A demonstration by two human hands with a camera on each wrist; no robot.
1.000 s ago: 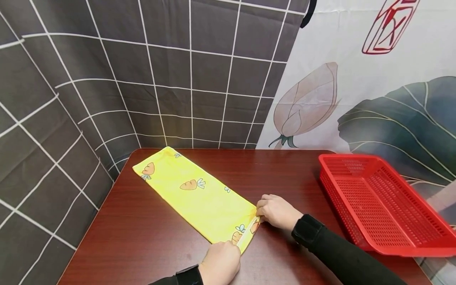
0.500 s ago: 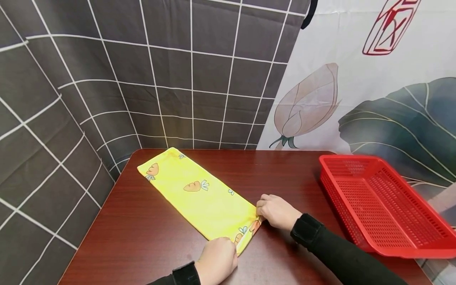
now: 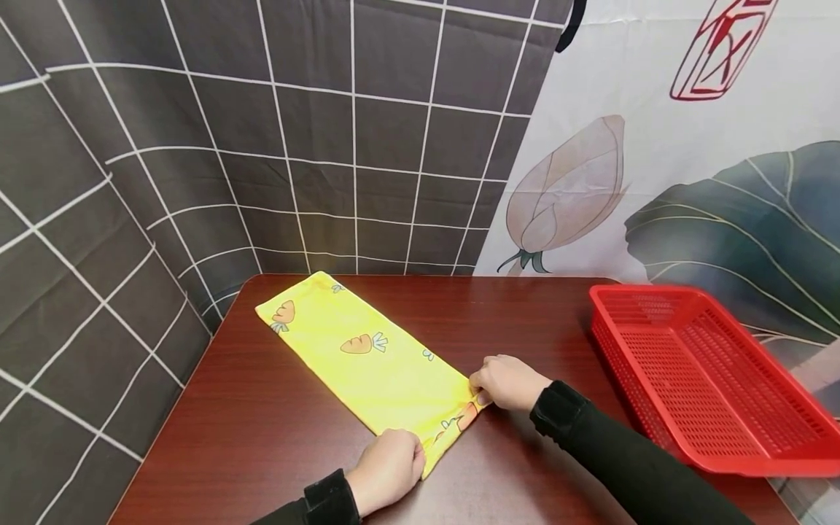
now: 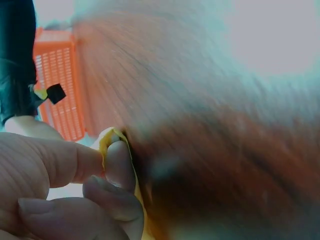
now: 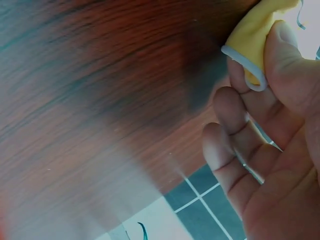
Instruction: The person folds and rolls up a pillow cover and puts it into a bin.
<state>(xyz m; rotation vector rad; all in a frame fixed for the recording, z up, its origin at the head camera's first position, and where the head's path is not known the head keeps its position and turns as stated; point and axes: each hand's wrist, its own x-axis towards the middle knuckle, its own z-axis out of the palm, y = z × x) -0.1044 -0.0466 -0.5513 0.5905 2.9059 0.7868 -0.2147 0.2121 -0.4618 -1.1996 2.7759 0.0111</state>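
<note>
Here, left hand, right hand, each pinching yellow cloth corner

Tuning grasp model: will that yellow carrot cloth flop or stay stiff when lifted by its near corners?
Yellow cloth lies flat, folded thin: probably floppy and light. Its corner curls around the right hand fingers, so likely sags between both hands.

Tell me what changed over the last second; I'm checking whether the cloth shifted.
The yellow cloth slid slightly right; the left hand drew its corner nearer the person, and the right hand eased away slightly. Both keep pinching the near corners. The red basket and table stayed put.
</note>
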